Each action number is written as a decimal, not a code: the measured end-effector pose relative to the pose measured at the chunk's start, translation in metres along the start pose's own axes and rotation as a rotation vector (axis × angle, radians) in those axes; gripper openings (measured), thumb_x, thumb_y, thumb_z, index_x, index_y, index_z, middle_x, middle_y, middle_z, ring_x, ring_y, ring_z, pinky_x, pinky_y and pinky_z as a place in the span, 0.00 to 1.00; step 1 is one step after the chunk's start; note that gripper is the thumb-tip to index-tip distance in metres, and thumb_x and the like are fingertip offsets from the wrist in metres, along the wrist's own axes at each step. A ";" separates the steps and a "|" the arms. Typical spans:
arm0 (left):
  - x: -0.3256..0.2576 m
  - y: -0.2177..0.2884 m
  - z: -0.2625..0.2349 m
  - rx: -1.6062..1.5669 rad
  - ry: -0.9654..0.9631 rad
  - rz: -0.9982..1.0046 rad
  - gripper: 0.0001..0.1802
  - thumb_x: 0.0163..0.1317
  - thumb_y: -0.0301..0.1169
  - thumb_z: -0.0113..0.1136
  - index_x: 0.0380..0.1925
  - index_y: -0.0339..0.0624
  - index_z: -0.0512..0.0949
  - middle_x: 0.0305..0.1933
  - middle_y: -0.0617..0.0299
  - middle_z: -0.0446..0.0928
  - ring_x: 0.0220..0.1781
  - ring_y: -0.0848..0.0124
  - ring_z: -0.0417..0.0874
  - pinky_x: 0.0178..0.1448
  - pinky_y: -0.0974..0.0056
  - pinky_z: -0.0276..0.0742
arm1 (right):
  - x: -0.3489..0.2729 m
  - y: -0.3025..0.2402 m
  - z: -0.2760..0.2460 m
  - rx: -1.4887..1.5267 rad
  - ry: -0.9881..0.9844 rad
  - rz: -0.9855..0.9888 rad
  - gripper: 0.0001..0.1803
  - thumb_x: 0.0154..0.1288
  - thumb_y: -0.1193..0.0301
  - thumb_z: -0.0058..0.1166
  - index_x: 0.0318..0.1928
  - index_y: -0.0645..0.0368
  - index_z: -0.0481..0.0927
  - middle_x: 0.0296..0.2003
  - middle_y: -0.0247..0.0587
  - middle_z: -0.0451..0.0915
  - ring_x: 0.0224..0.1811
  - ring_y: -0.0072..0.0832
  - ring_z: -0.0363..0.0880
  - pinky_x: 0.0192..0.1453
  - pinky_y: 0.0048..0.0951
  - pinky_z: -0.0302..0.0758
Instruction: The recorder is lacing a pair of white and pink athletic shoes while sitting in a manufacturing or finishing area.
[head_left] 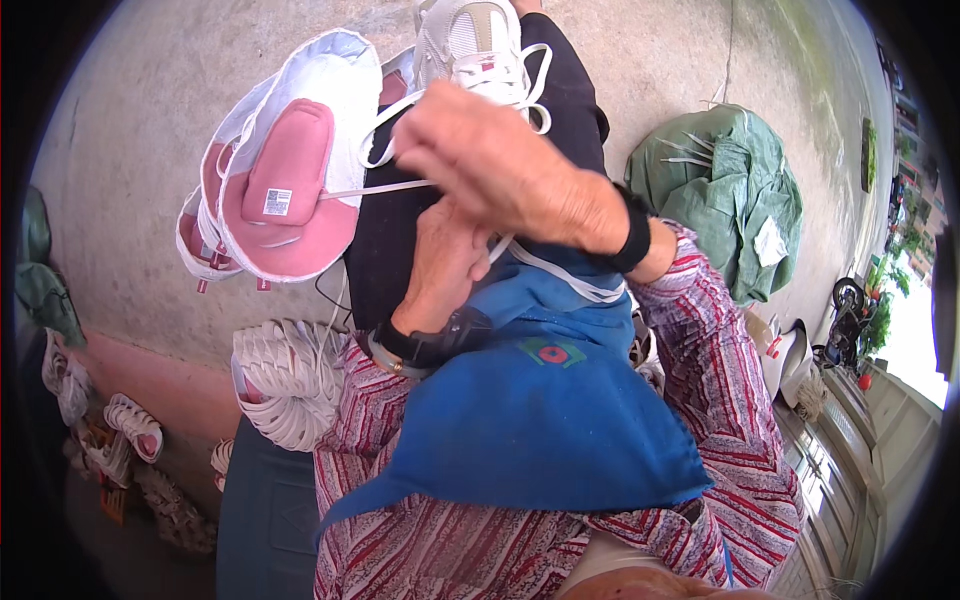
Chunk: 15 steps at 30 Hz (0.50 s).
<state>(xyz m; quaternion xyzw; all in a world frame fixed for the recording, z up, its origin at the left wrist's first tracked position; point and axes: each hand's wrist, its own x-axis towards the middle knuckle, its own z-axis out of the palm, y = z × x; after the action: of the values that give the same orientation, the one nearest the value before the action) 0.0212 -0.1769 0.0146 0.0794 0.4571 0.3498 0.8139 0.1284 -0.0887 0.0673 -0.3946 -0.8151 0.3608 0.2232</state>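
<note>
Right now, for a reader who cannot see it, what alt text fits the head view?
Seen from above, a person's right hand and left hand work white laces beside a white shoe. A pink-and-white shoe upper hangs at left over concrete floor. A blue cloth covers the lap; a green sack lies at right.

A white lace [375, 188] runs taut from the right hand [500, 165] to a white shoe upper with a pink insole [290, 175], which hangs tilted, its opening facing up. The left hand [445, 265] sits beneath, closed.
</note>
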 end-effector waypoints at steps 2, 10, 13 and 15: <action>0.005 -0.008 0.008 0.240 0.216 0.477 0.14 0.67 0.41 0.50 0.37 0.41 0.71 0.17 0.69 0.64 0.12 0.84 0.58 0.12 0.75 0.52 | -0.005 -0.040 0.013 0.174 -0.204 -0.160 0.07 0.58 0.73 0.52 0.34 0.62 0.70 0.30 0.45 0.67 0.33 0.42 0.72 0.36 0.37 0.72; -0.011 0.032 0.021 -0.064 0.266 0.313 0.16 0.70 0.42 0.44 0.38 0.39 0.70 0.19 0.71 0.62 0.17 0.84 0.59 0.20 0.76 0.54 | -0.025 -0.053 0.008 0.444 0.111 -0.057 0.12 0.58 0.71 0.55 0.40 0.63 0.70 0.35 0.46 0.68 0.38 0.42 0.69 0.41 0.39 0.69; -0.068 0.067 0.021 -0.298 -0.191 0.221 0.17 0.74 0.41 0.35 0.27 0.45 0.61 0.13 0.71 0.58 0.08 0.82 0.55 0.11 0.79 0.54 | -0.051 -0.032 -0.016 0.418 0.245 -0.014 0.16 0.60 0.66 0.55 0.43 0.62 0.69 0.36 0.47 0.69 0.40 0.44 0.69 0.44 0.38 0.68; -0.095 0.079 0.023 -0.517 -0.487 0.350 0.17 0.73 0.42 0.34 0.27 0.46 0.60 0.11 0.71 0.57 0.07 0.82 0.53 0.09 0.77 0.54 | -0.061 -0.031 0.000 0.296 0.214 -0.134 0.18 0.60 0.62 0.55 0.44 0.61 0.70 0.36 0.47 0.70 0.40 0.42 0.71 0.44 0.36 0.69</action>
<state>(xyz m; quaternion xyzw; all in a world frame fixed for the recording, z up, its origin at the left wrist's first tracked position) -0.0322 -0.1748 0.1289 0.0290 0.1272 0.5576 0.8198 0.1495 -0.1511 0.0867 -0.3384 -0.7490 0.4170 0.3880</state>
